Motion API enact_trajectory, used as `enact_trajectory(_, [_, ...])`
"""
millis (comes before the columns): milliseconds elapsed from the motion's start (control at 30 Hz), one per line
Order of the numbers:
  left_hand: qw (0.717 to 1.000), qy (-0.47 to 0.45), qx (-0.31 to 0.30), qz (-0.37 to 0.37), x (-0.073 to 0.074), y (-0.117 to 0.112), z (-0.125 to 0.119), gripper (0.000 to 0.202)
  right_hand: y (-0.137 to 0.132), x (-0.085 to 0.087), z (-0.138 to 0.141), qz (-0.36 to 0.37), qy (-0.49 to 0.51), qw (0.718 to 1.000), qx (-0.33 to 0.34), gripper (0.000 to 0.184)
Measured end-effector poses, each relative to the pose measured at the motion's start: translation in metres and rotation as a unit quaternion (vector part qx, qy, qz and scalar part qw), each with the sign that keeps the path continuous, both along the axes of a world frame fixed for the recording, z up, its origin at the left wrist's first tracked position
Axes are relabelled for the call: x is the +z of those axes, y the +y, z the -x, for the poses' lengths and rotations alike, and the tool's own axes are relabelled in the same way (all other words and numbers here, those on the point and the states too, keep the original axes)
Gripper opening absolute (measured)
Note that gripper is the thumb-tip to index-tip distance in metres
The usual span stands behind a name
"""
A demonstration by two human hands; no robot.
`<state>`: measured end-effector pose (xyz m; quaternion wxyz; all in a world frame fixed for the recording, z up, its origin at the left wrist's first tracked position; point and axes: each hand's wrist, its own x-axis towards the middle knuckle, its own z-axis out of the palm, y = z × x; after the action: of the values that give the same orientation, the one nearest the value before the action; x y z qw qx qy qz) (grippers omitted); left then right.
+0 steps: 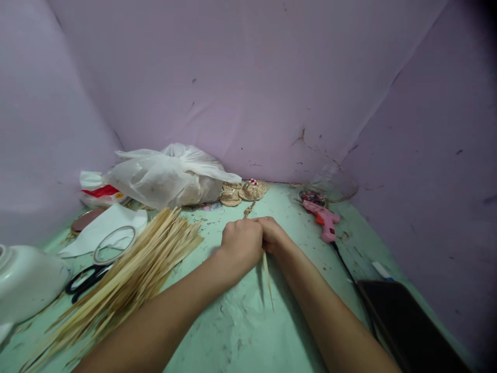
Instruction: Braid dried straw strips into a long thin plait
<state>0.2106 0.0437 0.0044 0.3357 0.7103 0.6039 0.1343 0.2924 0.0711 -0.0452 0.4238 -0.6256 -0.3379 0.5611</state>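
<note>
Straw braid (249, 209), tan, narrow, knobbly, held low over the mint-green tabletop (229, 336).
Long axis runs away from the person, plaited end towards the wall (248, 103); pale loose strand (267, 280) tapers back; left hand (243, 239) and right hand (273, 233) meet, fingers curled round the middle, fingertips hidden; dry, fibrous straw bundle (155, 259) at left.

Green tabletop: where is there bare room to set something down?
Lightly specked but free: between right hand and pink glue gun; low between left forearm and right forearm. Crowded: the left, with dried leaf strips, black-handled scissors, white plastic bag.
</note>
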Motion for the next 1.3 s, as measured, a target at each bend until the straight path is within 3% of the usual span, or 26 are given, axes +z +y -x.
enact_trajectory(100, [0.997,0.04,0.009,-0.066,0.011,0.016,0.016,0.008,-0.001,0.003,-0.001,0.014,0.008,0.999,0.032,0.009])
enact_trajectory(167, [0.996,0.001,0.062,-0.057,0.015,0.032,0.029,0.007,-0.002,0.006,-0.003,0.02,0.01,0.998,0.058,0.009])
enact_trajectory(233, [0.99,-0.075,0.102,0.068,0.013,0.045,0.038,0.007,-0.003,0.007,-0.003,0.018,0.004,0.997,0.075,0.009])
enact_trajectory(333, [0.947,-0.201,0.077,0.24,-0.002,0.052,0.04,0.008,-0.003,0.006,-0.004,0.004,0.001,0.996,0.09,0.009])
enact_trajectory(467, [0.903,-0.263,0.052,0.337,-0.019,0.051,0.034,0.013,-0.002,0.003,-0.004,-0.011,0.015,0.995,0.1,0.009])
enact_trajectory(667, [0.949,-0.176,0.037,0.258,-0.021,0.05,0.03,0.014,-0.001,0.007,-0.011,-0.061,-0.106,0.975,0.183,0.009])
enact_trajectory(800, [0.979,-0.077,0.05,0.182,-0.028,0.05,0.025,0.016,0.0,0.011,-0.016,-0.108,-0.261,0.928,0.243,0.012])
enact_trajectory(900, [0.993,-0.038,0.08,0.081,-0.039,0.051,0.022,0.016,-0.004,0.016,-0.015,-0.16,-0.442,0.847,0.247,0.015])
enact_trajectory(1000, [0.99,-0.086,0.107,0.028,-0.047,0.05,0.02,0.018,-0.01,0.024,-0.008,-0.164,-0.565,0.773,0.237,0.019])
enact_trajectory(1133, [0.97,-0.167,0.149,0.092,-0.045,0.047,0.015,0.016,-0.02,0.037,0.002,-0.111,-0.636,0.735,0.209,0.022])
enact_trajectory(1300, [0.925,-0.257,0.196,0.202,-0.039,0.044,0.013,0.017,-0.032,0.051,0.014,-0.073,-0.658,0.729,0.174,0.027])
